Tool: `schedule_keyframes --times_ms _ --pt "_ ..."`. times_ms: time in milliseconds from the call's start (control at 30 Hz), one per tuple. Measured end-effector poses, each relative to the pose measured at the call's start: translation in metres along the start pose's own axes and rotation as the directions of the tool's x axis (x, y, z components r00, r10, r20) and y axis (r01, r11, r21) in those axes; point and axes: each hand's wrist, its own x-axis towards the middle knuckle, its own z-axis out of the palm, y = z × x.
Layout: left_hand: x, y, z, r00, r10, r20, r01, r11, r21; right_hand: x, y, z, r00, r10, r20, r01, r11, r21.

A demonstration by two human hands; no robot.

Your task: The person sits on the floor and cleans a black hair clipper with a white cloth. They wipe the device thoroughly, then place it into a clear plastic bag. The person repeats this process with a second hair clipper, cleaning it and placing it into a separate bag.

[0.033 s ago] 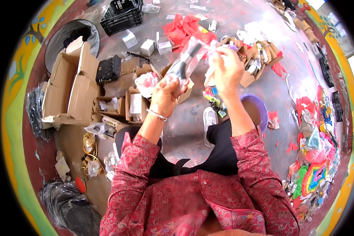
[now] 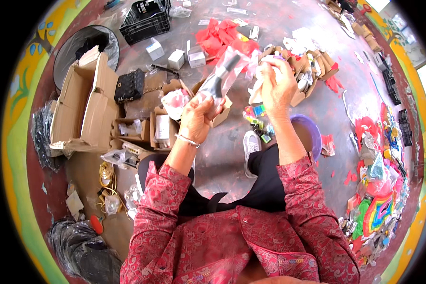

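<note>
My left hand (image 2: 199, 113) is closed around the lower end of a clear plastic bag (image 2: 236, 66). Inside the bag lies a long dark grey-and-black object (image 2: 217, 86); its exact kind cannot be made out. My right hand (image 2: 278, 87), to the right of the bag, is closed with the fingertips together. A crumpled whitish piece of paper or film (image 2: 255, 94) hangs from its fingers. Both hands are raised over the floor, apart from each other. Below and left of the bag, a pink-and-white bundle (image 2: 175, 103) rests among cardboard boxes.
Large open cardboard box (image 2: 87, 104) at left, beside a black quilted bag (image 2: 129, 85). A black crate (image 2: 146, 21) stands at the far left. Filled cartons (image 2: 324, 66) sit beyond my right hand, a purple tub (image 2: 317, 135) beside my right forearm. Mixed scraps (image 2: 374, 189) cover the right side.
My right hand has shifted slightly right and down with the whitish piece, away from the bag. The left hand and the bagged object have barely moved.
</note>
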Motion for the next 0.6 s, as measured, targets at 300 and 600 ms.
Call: schedule_keyframes --times_ms 300,600 --pt "-0.001 -0.027 -0.010 0.961 0.120 0.249 -0.219 0.879 0.424 -0.035 -0.029 0.030 0.703 -0.477 0.528 0.592 0.803 -0.062" --pt "-0.007 0.002 0.000 0.980 -0.123 0.160 0.049 0.915 0.400 0.033 0.044 -0.039 0.951 0.232 0.204 -0.189 0.959 -0.210"
